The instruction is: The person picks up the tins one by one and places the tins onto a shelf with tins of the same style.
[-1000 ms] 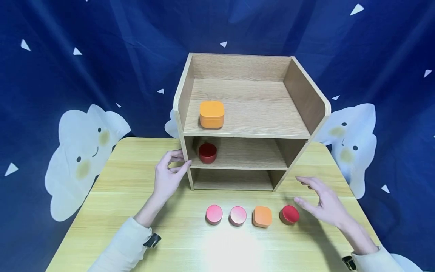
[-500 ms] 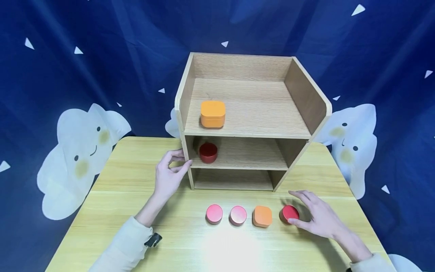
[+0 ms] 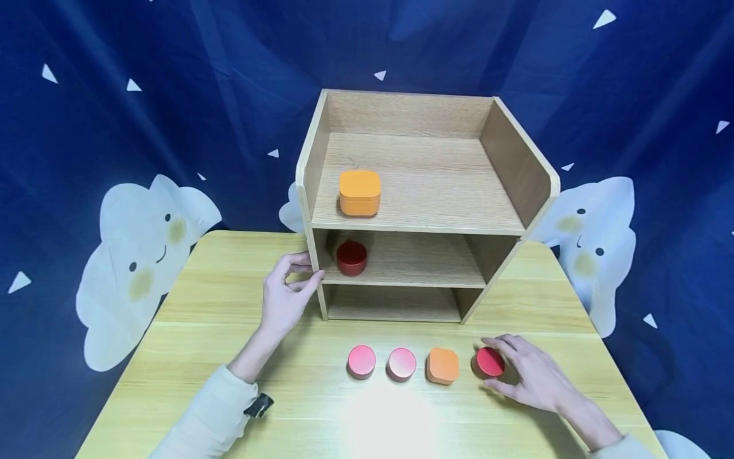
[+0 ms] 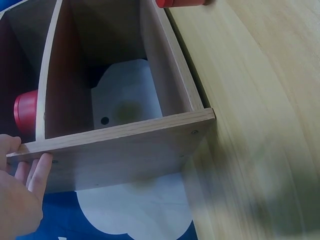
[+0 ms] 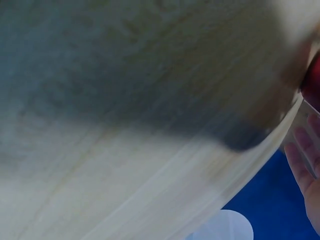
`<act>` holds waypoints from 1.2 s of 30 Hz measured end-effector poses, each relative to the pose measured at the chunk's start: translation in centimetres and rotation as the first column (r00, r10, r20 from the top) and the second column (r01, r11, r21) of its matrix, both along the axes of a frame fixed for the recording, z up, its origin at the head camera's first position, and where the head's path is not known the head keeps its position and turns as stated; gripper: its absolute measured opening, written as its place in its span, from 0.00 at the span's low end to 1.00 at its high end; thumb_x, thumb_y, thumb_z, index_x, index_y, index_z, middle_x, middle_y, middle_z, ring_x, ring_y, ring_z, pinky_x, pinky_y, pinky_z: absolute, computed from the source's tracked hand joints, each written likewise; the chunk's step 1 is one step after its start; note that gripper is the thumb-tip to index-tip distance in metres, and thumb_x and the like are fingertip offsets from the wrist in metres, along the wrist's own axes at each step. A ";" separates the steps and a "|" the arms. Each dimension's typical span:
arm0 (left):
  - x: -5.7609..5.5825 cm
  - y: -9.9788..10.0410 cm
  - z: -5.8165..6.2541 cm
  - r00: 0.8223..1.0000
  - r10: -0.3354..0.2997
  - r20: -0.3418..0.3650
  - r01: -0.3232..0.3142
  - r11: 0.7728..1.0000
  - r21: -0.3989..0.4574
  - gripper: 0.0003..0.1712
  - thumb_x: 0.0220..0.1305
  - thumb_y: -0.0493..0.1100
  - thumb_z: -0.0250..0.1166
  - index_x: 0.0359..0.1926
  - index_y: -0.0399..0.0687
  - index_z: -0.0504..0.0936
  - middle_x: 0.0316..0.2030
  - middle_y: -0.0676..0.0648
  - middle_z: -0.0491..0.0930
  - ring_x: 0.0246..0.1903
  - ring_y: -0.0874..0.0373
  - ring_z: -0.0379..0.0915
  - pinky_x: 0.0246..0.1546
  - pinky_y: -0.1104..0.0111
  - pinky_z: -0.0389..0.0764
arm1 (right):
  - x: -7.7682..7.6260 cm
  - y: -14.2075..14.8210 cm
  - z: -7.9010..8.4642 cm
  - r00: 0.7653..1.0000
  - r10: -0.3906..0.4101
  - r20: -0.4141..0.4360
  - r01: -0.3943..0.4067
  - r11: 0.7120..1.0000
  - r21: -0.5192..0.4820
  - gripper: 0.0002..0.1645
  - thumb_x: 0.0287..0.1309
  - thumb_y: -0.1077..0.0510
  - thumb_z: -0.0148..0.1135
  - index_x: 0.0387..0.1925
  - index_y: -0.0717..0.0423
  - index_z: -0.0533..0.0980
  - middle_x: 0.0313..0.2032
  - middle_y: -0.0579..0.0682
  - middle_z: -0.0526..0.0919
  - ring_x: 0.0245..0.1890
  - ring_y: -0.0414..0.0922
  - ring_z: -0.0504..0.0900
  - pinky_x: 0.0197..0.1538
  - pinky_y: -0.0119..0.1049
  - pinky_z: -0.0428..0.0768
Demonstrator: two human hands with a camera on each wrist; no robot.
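Note:
My left hand (image 3: 285,298) grips the left side panel of a small wooden shelf (image 3: 401,223), with the thumb at its front edge and the fingers along its outer face. My left fingers (image 4: 40,175) show against that panel in the left wrist view. On the table, my right hand (image 3: 533,376) reaches around a round red tin (image 3: 490,362), fingers beyond it and thumb on the near side, with a gap showing. In the right wrist view the red tin (image 5: 312,85) is cut off by the right edge, above my spread fingers (image 5: 297,167).
Left of the red tin stand an orange rounded-square tin (image 3: 442,365) and two pink round tins (image 3: 401,363) in a row. The shelf's top level bears a yellow-orange box (image 3: 359,192), its middle level a dark red tin (image 3: 352,257). A blue curtain (image 3: 241,95) hangs behind.
My right hand has come down and toward the near side, to the red tin, its fingers and thumb now on either side of it. My left hand stays on the shelf panel.

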State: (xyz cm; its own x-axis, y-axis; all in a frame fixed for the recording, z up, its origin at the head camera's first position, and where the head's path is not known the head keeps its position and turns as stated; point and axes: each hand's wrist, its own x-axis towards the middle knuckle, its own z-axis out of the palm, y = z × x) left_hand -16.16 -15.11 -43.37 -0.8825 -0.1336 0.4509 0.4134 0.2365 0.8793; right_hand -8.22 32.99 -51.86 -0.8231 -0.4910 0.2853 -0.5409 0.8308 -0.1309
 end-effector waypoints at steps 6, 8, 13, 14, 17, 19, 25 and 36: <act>0.1 0.1 0.2 1.000 0.002 0.014 -0.002 1.000 0.000 0.20 0.61 0.29 0.75 0.54 0.33 0.82 0.49 0.34 0.86 0.42 0.74 0.81 0.39 0.77 0.92 | 0.2 0.1 -0.4 1.000 0.007 -0.017 -0.007 1.000 0.008 0.38 0.42 0.41 0.85 0.57 0.45 0.83 0.47 0.41 0.85 0.42 0.39 0.84 0.37 0.35 0.87; 0.1 0.1 0.2 1.000 0.000 0.016 0.000 1.000 0.001 0.20 0.61 0.29 0.75 0.54 0.32 0.82 0.49 0.34 0.86 0.42 0.74 0.81 0.39 0.77 0.92 | 0.2 0.0 -0.4 1.000 0.004 -0.013 -0.004 1.000 0.006 0.37 0.43 0.42 0.85 0.56 0.45 0.83 0.45 0.41 0.85 0.40 0.38 0.83 0.36 0.33 0.86; 0.1 0.1 0.1 1.000 0.001 0.018 -0.001 1.000 0.005 0.20 0.61 0.29 0.75 0.54 0.32 0.82 0.48 0.34 0.86 0.42 0.73 0.81 0.39 0.77 0.92 | 0.2 0.0 -0.4 1.000 0.010 -0.017 -0.010 1.000 0.000 0.37 0.42 0.43 0.85 0.56 0.46 0.83 0.43 0.40 0.85 0.38 0.35 0.81 0.33 0.29 0.84; 0.1 0.1 0.1 1.000 0.002 0.019 -0.002 1.000 0.005 0.20 0.61 0.29 0.75 0.54 0.32 0.82 0.48 0.34 0.86 0.42 0.73 0.81 0.39 0.77 0.92 | 0.1 0.0 -0.4 1.000 0.015 -0.022 -0.015 1.000 0.001 0.37 0.42 0.43 0.85 0.56 0.46 0.83 0.42 0.40 0.85 0.38 0.34 0.81 0.33 0.29 0.84; 0.1 0.1 0.1 1.000 0.002 0.023 -0.002 1.000 0.005 0.20 0.61 0.29 0.75 0.54 0.33 0.82 0.48 0.34 0.86 0.42 0.73 0.81 0.39 0.77 0.92 | 0.0 0.1 -0.4 0.999 0.029 -0.041 -0.029 1.000 0.002 0.38 0.39 0.43 0.85 0.55 0.46 0.83 0.42 0.40 0.85 0.39 0.34 0.81 0.33 0.29 0.84; 0.1 0.1 0.1 1.000 0.001 0.025 -0.002 1.000 0.005 0.20 0.61 0.29 0.75 0.54 0.33 0.82 0.48 0.34 0.86 0.42 0.72 0.81 0.40 0.77 0.92 | -0.2 0.1 -0.2 0.998 0.039 -0.050 -0.038 0.999 0.002 0.38 0.38 0.44 0.85 0.55 0.47 0.83 0.42 0.39 0.85 0.39 0.35 0.80 0.33 0.29 0.84; 0.1 0.1 0.1 0.999 -0.003 0.034 0.002 1.000 0.011 0.20 0.62 0.29 0.74 0.54 0.33 0.81 0.48 0.34 0.85 0.42 0.71 0.81 0.40 0.77 0.92 | -0.5 -0.1 0.6 0.996 0.046 -0.071 -0.046 0.999 -0.006 0.38 0.37 0.46 0.85 0.54 0.48 0.84 0.42 0.40 0.86 0.38 0.36 0.81 0.32 0.29 0.84; 0.1 0.1 0.3 1.000 -0.003 0.029 0.003 1.000 0.008 0.21 0.62 0.29 0.74 0.55 0.32 0.81 0.48 0.33 0.85 0.42 0.72 0.81 0.40 0.78 0.92 | -0.9 -1.2 2.8 0.983 0.107 -0.152 -0.113 0.993 -0.027 0.38 0.38 0.44 0.83 0.56 0.48 0.83 0.42 0.41 0.86 0.39 0.38 0.82 0.34 0.34 0.86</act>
